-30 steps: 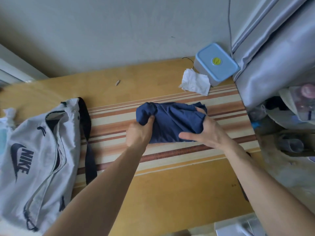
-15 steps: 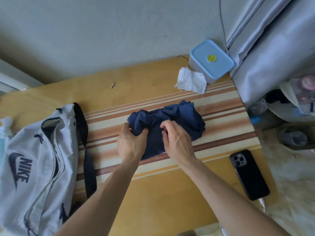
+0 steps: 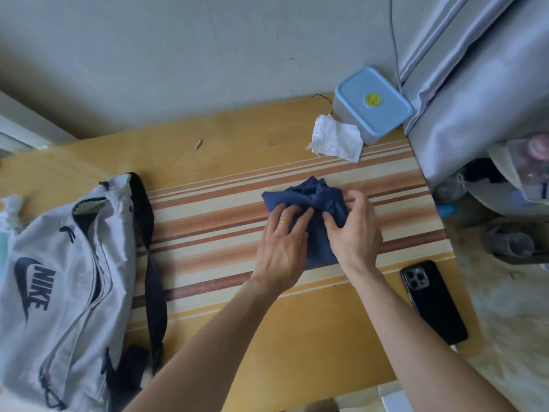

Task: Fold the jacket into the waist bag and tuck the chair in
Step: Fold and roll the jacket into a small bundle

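Both hands reach forward from bare forearms that enter at six o'clock and converge on the jacket. The left hand (image 3: 280, 248) lies palm down, fingers spread and slightly curled, pressing on the near-left part of the jacket (image 3: 312, 203); a gold ring (image 3: 283, 222) sits on one finger. The right hand (image 3: 355, 230) is cupped, its fingers bent and pinching the bunched cloth at the jacket's right side, the thumb up at the far edge. The jacket itself is dark blue, gathered into a small crumpled bundle on the striped band of the table (image 3: 208, 337), just right of centre.

At four o'clock from the hands a black phone (image 3: 432, 301) lies face down near the table's right edge. At eight o'clock, well apart from the jacket, the grey waist bag (image 3: 53, 286) lies flat with its zip open and its dark strap (image 3: 148, 248) trailing along its right side.

Farther off, at one o'clock, a crumpled white tissue (image 3: 337, 138) touches a blue-lidded box (image 3: 372, 104) standing against the wall (image 3: 208, 55). A grey curtain (image 3: 475, 84) hangs at two o'clock.
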